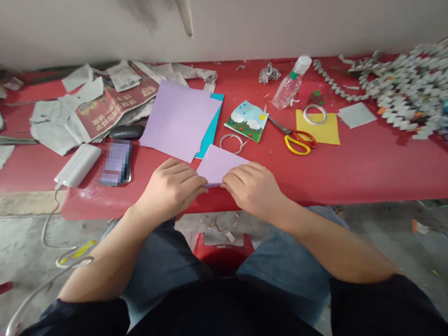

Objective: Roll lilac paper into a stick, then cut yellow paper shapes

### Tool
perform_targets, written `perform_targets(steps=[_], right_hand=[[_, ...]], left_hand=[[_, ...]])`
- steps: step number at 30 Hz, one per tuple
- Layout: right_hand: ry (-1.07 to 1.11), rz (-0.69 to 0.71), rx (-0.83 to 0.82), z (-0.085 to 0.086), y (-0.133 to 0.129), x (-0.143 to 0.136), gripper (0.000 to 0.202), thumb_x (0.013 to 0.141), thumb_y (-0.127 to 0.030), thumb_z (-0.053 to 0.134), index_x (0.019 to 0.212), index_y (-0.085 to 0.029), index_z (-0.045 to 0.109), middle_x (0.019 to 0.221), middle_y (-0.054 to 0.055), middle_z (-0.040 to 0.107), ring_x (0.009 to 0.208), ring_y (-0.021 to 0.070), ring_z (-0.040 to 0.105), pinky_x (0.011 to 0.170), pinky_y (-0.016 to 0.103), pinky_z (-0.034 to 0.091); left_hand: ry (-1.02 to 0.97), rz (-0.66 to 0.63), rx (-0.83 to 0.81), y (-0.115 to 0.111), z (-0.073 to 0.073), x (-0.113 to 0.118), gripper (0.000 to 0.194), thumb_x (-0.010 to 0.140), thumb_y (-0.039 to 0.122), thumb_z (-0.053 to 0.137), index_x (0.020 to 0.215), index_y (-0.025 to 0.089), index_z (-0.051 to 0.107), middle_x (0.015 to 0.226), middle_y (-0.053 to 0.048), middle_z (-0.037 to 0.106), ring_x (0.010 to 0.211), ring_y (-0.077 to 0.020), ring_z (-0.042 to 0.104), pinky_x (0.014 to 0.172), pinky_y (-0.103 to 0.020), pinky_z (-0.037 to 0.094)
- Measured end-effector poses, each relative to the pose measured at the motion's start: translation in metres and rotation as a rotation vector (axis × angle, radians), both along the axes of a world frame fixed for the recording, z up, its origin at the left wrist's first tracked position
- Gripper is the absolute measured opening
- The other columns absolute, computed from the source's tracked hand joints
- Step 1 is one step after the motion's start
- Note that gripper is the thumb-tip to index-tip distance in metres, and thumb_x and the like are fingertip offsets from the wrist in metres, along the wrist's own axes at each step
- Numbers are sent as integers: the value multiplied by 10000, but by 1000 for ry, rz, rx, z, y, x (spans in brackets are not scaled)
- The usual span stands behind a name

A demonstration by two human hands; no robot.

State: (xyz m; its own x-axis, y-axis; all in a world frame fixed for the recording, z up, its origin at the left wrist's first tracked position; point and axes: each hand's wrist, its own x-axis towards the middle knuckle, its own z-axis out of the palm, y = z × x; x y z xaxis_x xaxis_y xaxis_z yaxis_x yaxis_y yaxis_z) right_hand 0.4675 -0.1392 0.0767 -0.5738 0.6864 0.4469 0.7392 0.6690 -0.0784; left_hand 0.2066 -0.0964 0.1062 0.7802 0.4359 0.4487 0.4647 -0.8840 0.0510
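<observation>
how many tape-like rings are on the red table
2: a thicker ring lies on the yellow paper; a thinner ring is at the far edge of the folded purple paper held by the left hand and right hand. Others may hide under the newspaper.

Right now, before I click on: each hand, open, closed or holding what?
Left hand: closed, holding the small lilac paper near its left end.
Right hand: closed, holding the same paper near its right end.

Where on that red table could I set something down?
Bare tabletop shows right of the scissors and yellow paper, with a smaller patch between phone and near edge. It's crowded with newspaper at left, paper chains at far right.
</observation>
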Motion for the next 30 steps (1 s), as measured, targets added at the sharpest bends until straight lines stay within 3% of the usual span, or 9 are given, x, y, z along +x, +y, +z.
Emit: perform_targets(steps=[14,23,30], right_hand=[[-2,8,2,2,-1,-2,224,1073,-171,539,947,-146,722,866,61,755,815,211,656,761,378,398],[41,35,34,7,-3,-3,209,1068,-146,546,967,-165,727,967,51,785,859,199,668,775,368,408],[5,12,0,2,-2,-1,225,1054,-109,522,965,-148,725,944,73,777,845,204,651,782,378,395]], left_hand=[[54,-14,50,-1,1,-1,125,983,198,698,860,186,683,741,2,686,716,-183,611,727,-385,464],[108,-27,57,-1,2,-1,176,1006,193,668,830,197,677,708,4,677,692,-176,600,729,-383,464],[74,34,63,-3,0,3,105,991,201,694,890,208,723,832,-24,721,787,-194,633,737,-377,444]])
